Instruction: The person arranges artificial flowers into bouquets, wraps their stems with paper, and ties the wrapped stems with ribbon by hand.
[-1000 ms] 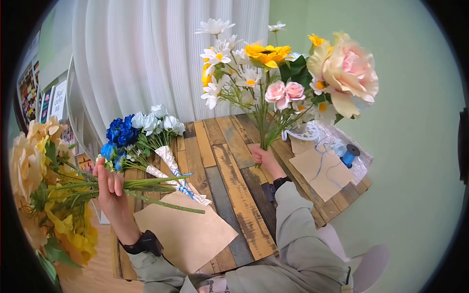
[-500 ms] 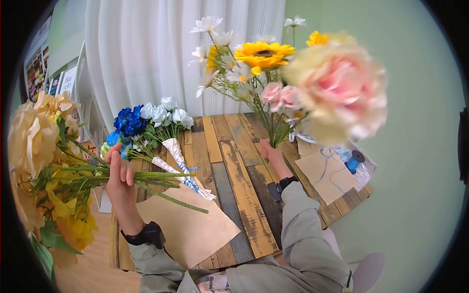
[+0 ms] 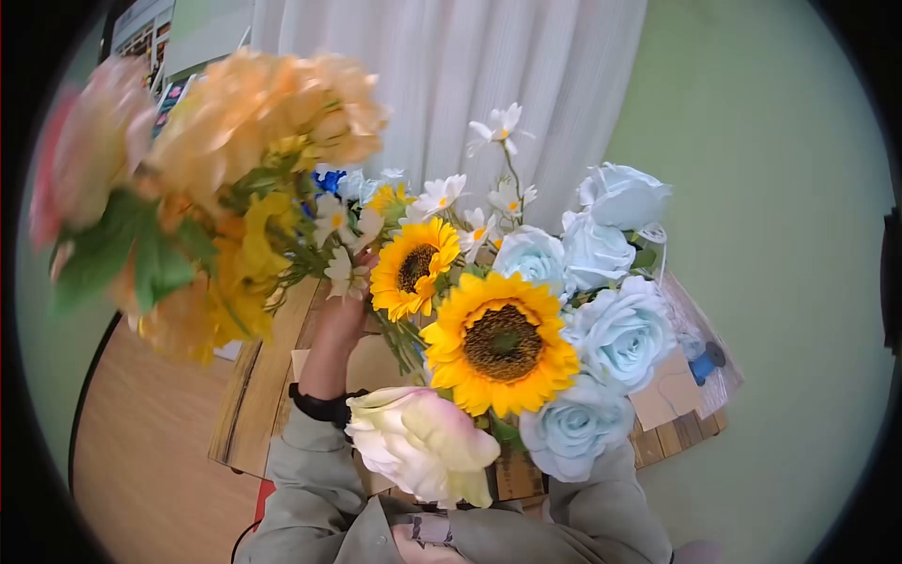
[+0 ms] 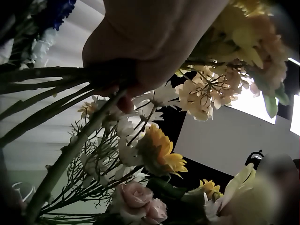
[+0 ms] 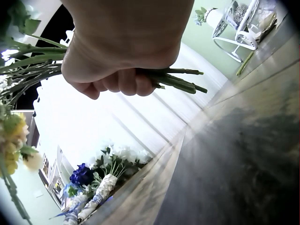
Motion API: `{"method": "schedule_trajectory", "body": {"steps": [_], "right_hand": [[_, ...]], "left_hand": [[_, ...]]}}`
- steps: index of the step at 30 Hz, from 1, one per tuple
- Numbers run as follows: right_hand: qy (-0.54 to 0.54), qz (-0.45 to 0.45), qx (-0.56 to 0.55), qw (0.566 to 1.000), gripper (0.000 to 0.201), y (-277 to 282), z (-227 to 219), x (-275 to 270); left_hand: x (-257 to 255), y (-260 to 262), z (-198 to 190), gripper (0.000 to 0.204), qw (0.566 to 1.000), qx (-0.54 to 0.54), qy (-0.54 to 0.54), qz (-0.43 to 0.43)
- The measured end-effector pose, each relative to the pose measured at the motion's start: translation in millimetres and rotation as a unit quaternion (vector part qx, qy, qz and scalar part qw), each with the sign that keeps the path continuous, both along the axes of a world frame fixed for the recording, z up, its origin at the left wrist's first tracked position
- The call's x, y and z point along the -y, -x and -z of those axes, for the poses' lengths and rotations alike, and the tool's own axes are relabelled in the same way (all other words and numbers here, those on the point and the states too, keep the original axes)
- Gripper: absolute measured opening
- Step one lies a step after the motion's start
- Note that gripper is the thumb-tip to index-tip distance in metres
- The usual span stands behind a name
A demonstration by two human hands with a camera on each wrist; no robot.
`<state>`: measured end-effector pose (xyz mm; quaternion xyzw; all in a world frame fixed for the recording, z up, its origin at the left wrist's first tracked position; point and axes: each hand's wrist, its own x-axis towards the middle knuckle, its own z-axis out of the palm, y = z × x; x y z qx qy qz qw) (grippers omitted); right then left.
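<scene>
My left hand (image 3: 340,324) grips the stems of a bunch of peach flowers (image 3: 268,108) and yellow flowers (image 3: 258,235). A blurred pink rose (image 3: 94,150) shows at that bunch's left side. In the left wrist view, several green stems (image 4: 42,72) run out of the curled left hand. My right hand (image 5: 124,51) is wrapped round another bunch's stems (image 5: 176,82), their cut ends poking out past the fingers. Flowers hide this hand in the head view. Its bunch carries sunflowers (image 3: 503,343), light blue roses (image 3: 625,329), white daisies (image 3: 442,195) and a pale pink rose (image 3: 423,442).
Below lies a wooden plank table (image 3: 254,404). Kraft paper (image 3: 662,395) and a blue ribbon spool (image 3: 705,365) lie at its right. Blue flowers (image 5: 82,174) and white flowers with wrapped stems (image 5: 101,192) lie near the white curtain (image 3: 451,85).
The left bunch has risen and swung rightward, its blooms now up beside the right bunch. The right bunch has tipped toward me, bringing its sunflowers and light blue roses to the front.
</scene>
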<state>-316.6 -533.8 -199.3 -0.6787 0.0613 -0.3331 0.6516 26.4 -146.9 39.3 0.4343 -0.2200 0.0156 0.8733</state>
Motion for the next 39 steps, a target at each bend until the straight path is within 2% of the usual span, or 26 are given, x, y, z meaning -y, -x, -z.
{"method": "schedule_trajectory", "body": {"steps": [4, 5, 7, 9, 10, 11, 12, 13, 14, 16, 17, 18, 19, 21, 22, 23, 24, 25, 26, 27, 28, 32, 33, 34, 35, 39], "right_hand": [[0.014, -0.008, -0.005, 1.0, 0.013, -131, -86, 0], [0.016, -0.007, -0.006, 1.0, 0.014, -148, -89, -8], [0.021, -0.004, -0.01, 1.0, 0.014, -144, -72, -24], [0.028, 0.0, -0.011, 1.0, 0.014, -184, -91, -9], [0.031, 0.003, -0.012, 0.999, 0.014, -165, -84, -8], [0.035, 0.006, -0.011, 0.999, 0.015, -169, -92, 2], [0.04, 0.011, -0.01, 0.999, 0.015, -164, -91, 8], [0.046, 0.019, -0.008, 0.999, 0.015, -227, -117, -6], [0.051, 0.029, -0.006, 0.998, 0.015, -243, -125, -11], [0.062, 0.053, 0.001, 0.997, 0.015, -216, -123, 15], [0.069, 0.067, 0.006, 0.995, 0.016, -196, -123, 28], [0.075, 0.082, 0.011, 0.994, 0.016, -175, -122, 39], [0.081, 0.097, 0.016, 0.992, 0.016, -145, -107, 45], [0.092, 0.129, 0.025, 0.987, 0.016, -69, -53, 39], [0.096, 0.144, 0.028, 0.984, 0.016, -49, -40, 37], [0.1, 0.158, 0.03, 0.982, 0.017, -62, -56, 45], [0.102, 0.172, 0.03, 0.979, 0.017, -31, -42, 46], [0.104, 0.184, 0.03, 0.977, 0.017, -120, -17, -21], [0.107, 0.195, 0.03, 0.975, 0.017, -84, -21, -3], [0.109, 0.204, 0.03, 0.972, 0.017, -95, -58, 37], [0.112, 0.212, 0.028, 0.97, 0.018, -89, -63, 43], [0.127, 0.238, 0.028, 0.963, 0.018, -145, -103, 66], [0.13, 0.241, 0.028, 0.961, 0.019, -137, -96, 64], [0.135, 0.245, 0.029, 0.96, 0.019, -156, -98, 65], [0.139, 0.248, 0.031, 0.958, 0.019, -146, -76, 44], [0.156, 0.262, 0.037, 0.952, 0.02, -134, -71, 58]], "left_hand": [[-11, -3, 5, 0.033, 0.979, 0.096, -0.179, -0.025], [-12, -3, 6, 0.033, 0.967, 0.12, -0.224, -0.027], [-13, -5, 13, 0.033, 0.935, 0.164, -0.312, -0.027], [-13, -7, 16, 0.033, 0.894, 0.21, -0.395, -0.027], [-12, -8, 17, 0.032, 0.87, 0.233, -0.434, -0.026], [-11, -11, 16, 0.031, 0.944, 0.148, -0.288, 0.061], [-8, -15, 14, 0.03, 0.979, 0.057, -0.129, 0.147], [-10, -1, -9, 0.028, 0.987, 0.001, -0.142, 0.081], [-17, 21, -40, 0.026, 0.986, -0.055, -0.155, 0.016], [-27, 37, -64, 0.026, 0.986, -0.024, 0.004, 0.164], [-28, 41, -70, 0.03, 0.996, -0.052, 0.007, 0.069], [-32, 30, -66, 0.035, 0.996, 0.043, -0.005, 0.08], [-37, 27, -69, 0.033, 0.997, 0.057, 0.019, 0.043], [-45, 20, -70, 0.031, 0.996, 0.045, 0.068, 0.041], [-48, 16, -71, 0.031, 0.995, 0.044, 0.081, 0.03], [-53, 10, -70, 0.03, 0.995, 0.042, 0.092, 0.019], [-59, -1, -67, 0.03, 0.993, 0.043, 0.103, 0.028], [-62, -8, -66, 0.03, 0.992, 0.044, 0.113, 0.036], [-63, -3, -71, 0.03, 0.991, 0.037, 0.123, 0.035], [-64, -3, -72, 0.031, 0.991, 0.038, 0.124, 0.023], [-65, -5, -72, 0.032, 0.991, 0.04, 0.128, 0.026], [-65, -4, -70, 0.032, 0.99, 0.045, 0.125, 0.034], [-65, -4, -69, 0.032, 0.991, 0.045, 0.124, 0.035], [-65, -2, -68, 0.033, 0.992, 0.041, 0.111, 0.037], [-65, 0, -67, 0.033, 0.994, 0.037, 0.098, 0.038], [-63, 4, -68, 0.033, 0.996, 0.035, 0.078, 0.037]]}}
